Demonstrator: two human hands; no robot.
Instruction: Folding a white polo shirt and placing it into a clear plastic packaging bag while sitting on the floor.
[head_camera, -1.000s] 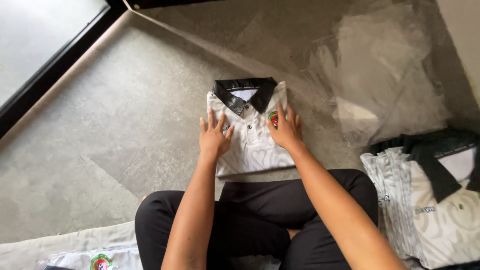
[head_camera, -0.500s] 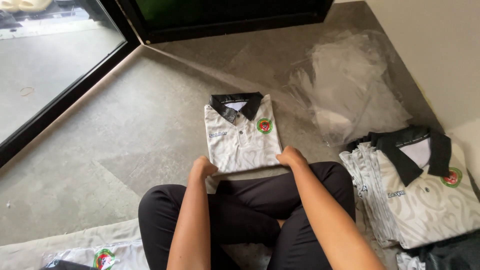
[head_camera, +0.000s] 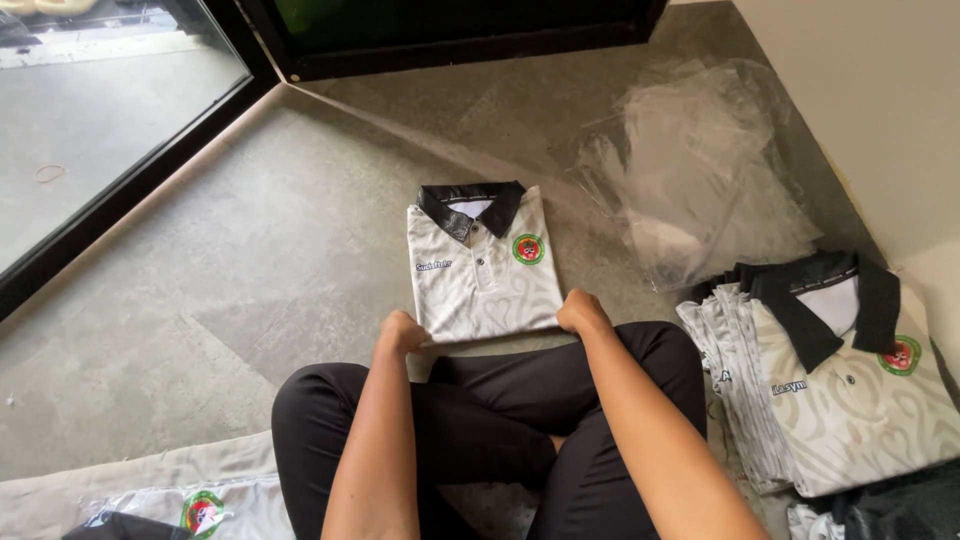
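Observation:
A folded white polo shirt (head_camera: 483, 268) with a black collar and a round red-and-green badge lies on the grey floor in front of my crossed legs. My left hand (head_camera: 400, 331) is curled around the shirt's near left corner. My right hand (head_camera: 581, 311) is curled around its near right corner. Both sets of fingers are tucked at or under the bottom edge, so I cannot see them fully.
A pile of clear plastic bags (head_camera: 690, 170) lies at the back right. A stack of similar folded shirts (head_camera: 850, 385) sits at my right. A bagged shirt (head_camera: 195, 507) lies at the lower left. A dark-framed glass door (head_camera: 120, 190) runs along the left.
One second ago both hands lay flat and open on the shirt's chest. They have since slid down to its near edge and closed on the two bottom corners.

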